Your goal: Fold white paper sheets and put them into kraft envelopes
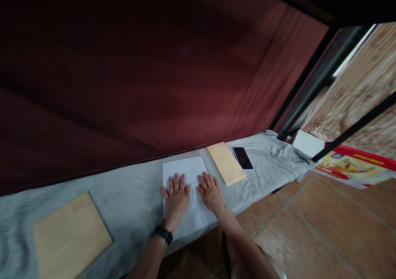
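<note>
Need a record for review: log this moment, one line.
left hand: on white paper | right hand: on white paper | phone: beside tan stack

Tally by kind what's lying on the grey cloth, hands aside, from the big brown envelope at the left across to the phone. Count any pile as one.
Envelopes: 2 (big envelope, small envelope pile)
White paper: 1
Phone: 1
Total: 4

Rectangular paper sheet (183, 166) is white; wide flat paper rectangle (72, 237) is tan, faintly red-marked; draped cloth (128, 196) is grey.
</note>
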A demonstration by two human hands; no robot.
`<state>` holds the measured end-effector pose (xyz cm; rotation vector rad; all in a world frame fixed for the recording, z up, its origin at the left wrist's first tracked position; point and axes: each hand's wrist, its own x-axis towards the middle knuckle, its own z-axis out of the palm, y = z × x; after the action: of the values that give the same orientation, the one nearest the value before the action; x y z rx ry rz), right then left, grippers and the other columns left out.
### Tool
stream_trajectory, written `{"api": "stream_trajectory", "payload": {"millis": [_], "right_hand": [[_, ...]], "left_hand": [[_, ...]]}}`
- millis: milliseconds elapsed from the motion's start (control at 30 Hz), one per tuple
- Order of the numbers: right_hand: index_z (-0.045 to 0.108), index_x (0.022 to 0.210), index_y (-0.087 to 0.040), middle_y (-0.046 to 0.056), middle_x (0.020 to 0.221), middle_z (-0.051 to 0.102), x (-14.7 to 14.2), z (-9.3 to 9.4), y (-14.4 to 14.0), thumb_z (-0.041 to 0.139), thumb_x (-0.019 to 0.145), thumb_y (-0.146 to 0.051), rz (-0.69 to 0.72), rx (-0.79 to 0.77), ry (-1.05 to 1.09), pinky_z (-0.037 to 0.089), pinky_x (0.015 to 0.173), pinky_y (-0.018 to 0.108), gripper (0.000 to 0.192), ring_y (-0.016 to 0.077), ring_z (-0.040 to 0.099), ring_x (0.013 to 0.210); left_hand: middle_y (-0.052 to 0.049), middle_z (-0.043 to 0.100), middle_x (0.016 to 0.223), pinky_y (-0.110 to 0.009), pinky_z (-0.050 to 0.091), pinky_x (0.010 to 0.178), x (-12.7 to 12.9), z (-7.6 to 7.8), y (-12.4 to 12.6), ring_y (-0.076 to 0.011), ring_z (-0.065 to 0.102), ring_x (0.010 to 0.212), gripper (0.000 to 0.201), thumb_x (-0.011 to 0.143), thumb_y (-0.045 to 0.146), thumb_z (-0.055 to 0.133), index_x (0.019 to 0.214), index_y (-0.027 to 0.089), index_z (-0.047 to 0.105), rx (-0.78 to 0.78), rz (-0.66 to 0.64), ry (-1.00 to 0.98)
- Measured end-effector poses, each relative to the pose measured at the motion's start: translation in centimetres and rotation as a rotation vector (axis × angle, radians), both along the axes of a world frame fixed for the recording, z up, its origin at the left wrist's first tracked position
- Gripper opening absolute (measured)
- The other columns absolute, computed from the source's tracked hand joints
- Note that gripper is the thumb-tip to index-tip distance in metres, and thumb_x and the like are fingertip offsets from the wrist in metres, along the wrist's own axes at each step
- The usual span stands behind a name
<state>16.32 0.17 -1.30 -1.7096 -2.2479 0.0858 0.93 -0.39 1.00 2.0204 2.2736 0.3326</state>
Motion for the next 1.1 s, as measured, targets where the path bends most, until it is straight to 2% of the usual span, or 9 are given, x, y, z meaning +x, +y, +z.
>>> {"api": "stream_trajectory", "payload": {"millis": [67,200,267,367,433,567,867,967,1100], "right_hand": [[0.046,0.149,-0.02,0.011,0.158,0.039,0.5,-0.2,0.3,0.042,0.104,-0.034,-0.027,0.015,0.003,0.029,0.118,0.05,0.048,0.0291,0.038,0.145],[0.05,0.146,-0.016,0.014,0.154,0.045,1.0,0.0,0.5,0.042,0.102,-0.03,-0.096,0.007,0.028,0.034,0.115,0.047,0.047,0.0276,0.043,0.142],[0.05,0.146,-0.016,0.013,0.154,0.046,1.1,0.1,0.6,0.041,0.103,-0.029,-0.109,-0.009,0.029,0.035,0.115,0.046,0.046,0.0266,0.044,0.141],[0.048,0.148,-0.017,0.013,0.156,0.043,1.2,0.2,0.6,0.042,0.102,-0.029,-0.104,-0.021,0.006,0.032,0.116,0.047,0.047,0.0269,0.043,0.142],[0.046,0.149,-0.017,0.014,0.157,0.041,1.2,0.2,0.6,0.043,0.102,-0.028,-0.1,-0.024,-0.006,0.031,0.117,0.047,0.048,0.0271,0.042,0.142],[0.047,0.148,-0.016,0.014,0.156,0.043,1.1,0.3,0.8,0.043,0.101,-0.026,-0.099,-0.032,-0.012,0.03,0.117,0.047,0.048,0.0272,0.042,0.143],[0.052,0.144,-0.014,0.013,0.153,0.047,-0.2,1.1,1.3,0.041,0.101,-0.025,-0.068,0.006,0.065,0.029,0.119,0.046,0.046,0.0255,0.042,0.143],[0.049,0.147,-0.014,0.012,0.156,0.043,-1.3,1.4,1.3,0.038,0.103,-0.03,-0.005,0.011,0.069,0.029,0.12,0.044,0.048,0.0245,0.039,0.145],[0.042,0.152,-0.022,0.009,0.162,0.033,-2.2,1.3,1.0,0.036,0.105,-0.041,0.091,0.006,0.029,0.027,0.121,0.047,0.051,0.0269,0.033,0.148]], "left_hand": [[-0.019,0.031,0.162,-0.064,0.02,0.117,-0.4,0.6,-0.1,-0.0373,0.027,0.149,0.055,0.099,0.034,0.039,0.15,0.015,0.043,0.017,0.034,0.017],[-0.025,0.037,0.157,-0.046,0.041,0.108,-1.7,1.9,-0.2,-0.0345,0.048,0.136,0.054,0.096,0.028,0.044,0.146,0.008,0.047,0.048,0.062,0.053],[-0.025,0.043,0.153,-0.043,0.044,0.104,-2.3,2.5,-0.3,-0.033,0.053,0.13,0.051,0.095,0.025,0.046,0.143,0.008,0.05,0.038,0.055,0.077],[-0.025,0.046,0.15,-0.045,0.048,0.098,-3.1,3.0,-0.6,-0.0353,0.056,0.124,0.05,0.094,0.027,0.047,0.141,0.009,0.052,0.024,0.073,0.116],[-0.024,0.055,0.141,-0.044,0.048,0.097,-3.7,3.1,-0.5,-0.0338,0.059,0.119,0.05,0.094,0.027,0.048,0.14,0.009,0.051,0.032,0.082,0.105],[-0.02,0.064,0.125,-0.04,0.046,0.1,-5.0,3.0,0.3,-0.0293,0.06,0.117,0.048,0.092,0.022,0.05,0.138,0.008,0.052,0.033,0.081,0.009],[-0.016,0.067,0.121,-0.036,0.05,0.1,-7.0,1.3,1.7,-0.0253,0.064,0.116,0.05,0.082,0.007,0.056,0.131,0.013,0.06,0.006,0.07,-0.269],[-0.014,0.068,0.12,-0.037,0.049,0.103,-7.3,1.0,2.0,-0.0251,0.063,0.119,0.049,0.08,0.006,0.057,0.128,0.014,0.062,0.015,0.051,-0.293],[-0.016,0.067,0.123,-0.037,0.047,0.107,-7.3,1.0,2.2,-0.026,0.06,0.123,0.049,0.081,0.006,0.057,0.13,0.01,0.061,0.022,0.024,-0.278]]}}
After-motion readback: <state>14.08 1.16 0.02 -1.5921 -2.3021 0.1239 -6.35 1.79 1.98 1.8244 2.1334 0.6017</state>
